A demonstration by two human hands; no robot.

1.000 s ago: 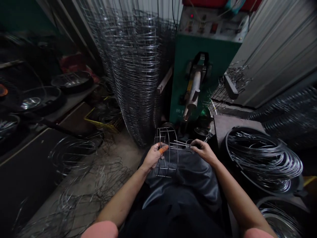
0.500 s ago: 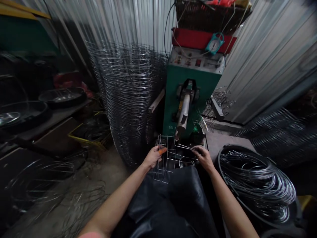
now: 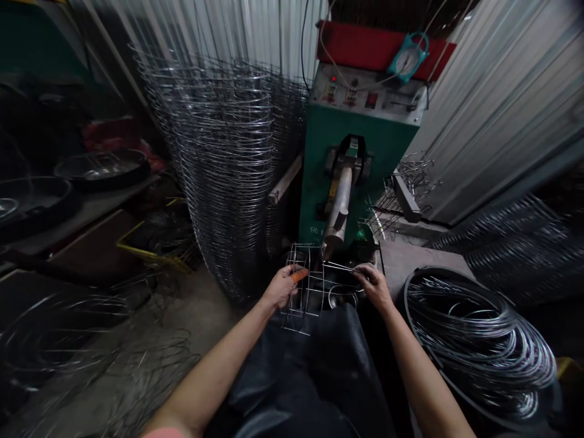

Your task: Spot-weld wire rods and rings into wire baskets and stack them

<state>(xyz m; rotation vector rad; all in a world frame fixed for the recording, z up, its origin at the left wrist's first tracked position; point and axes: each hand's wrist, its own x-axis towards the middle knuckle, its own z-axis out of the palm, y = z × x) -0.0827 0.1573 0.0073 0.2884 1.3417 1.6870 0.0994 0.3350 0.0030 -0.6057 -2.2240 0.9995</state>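
The left hand (image 3: 280, 287) pinches a round silver-wire cage (image 3: 323, 286); the right hand (image 3: 375, 285) pinches thin metal rods (image 3: 338, 266) (straight ones).

Wire cage (image 3: 308, 289) and held rods (image 3: 338, 266) have advanced close to the metal arm tip (image 3: 329, 246); red lamp (image 3: 333, 78) relit.

Before the green, box-shaped metal machine (image 3: 387, 131), the left hand (image 3: 280, 289) is gripping a curved silver wire frame (image 3: 308, 292); the right hand (image 3: 374, 285) is pinching thin, straight silver wires (image 3: 338, 266). Left of the machine, tall nested silver wire baskets (image 3: 228, 164) are standing; right of it, a round black tub (image 3: 429, 356) is holding coiled silver wire (image 3: 497, 340).
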